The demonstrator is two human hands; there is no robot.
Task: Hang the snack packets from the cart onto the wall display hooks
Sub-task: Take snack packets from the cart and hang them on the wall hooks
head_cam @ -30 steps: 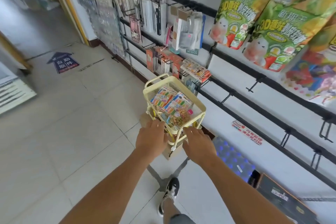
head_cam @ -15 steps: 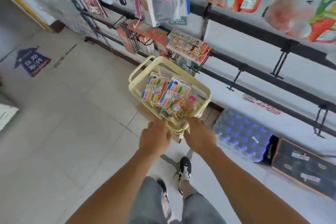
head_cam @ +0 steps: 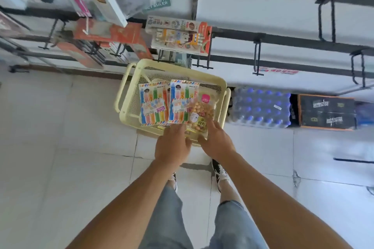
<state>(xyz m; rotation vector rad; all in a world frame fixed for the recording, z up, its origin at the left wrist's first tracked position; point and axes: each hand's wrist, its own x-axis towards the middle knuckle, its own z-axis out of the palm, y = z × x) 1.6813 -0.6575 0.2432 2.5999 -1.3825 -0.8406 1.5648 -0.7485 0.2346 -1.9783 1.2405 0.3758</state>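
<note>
Striped packets (head_cam: 154, 103) flat in yellow cart (head_cam: 129, 91) (mesh), hooks (head_cam: 257, 56) bare
</note>
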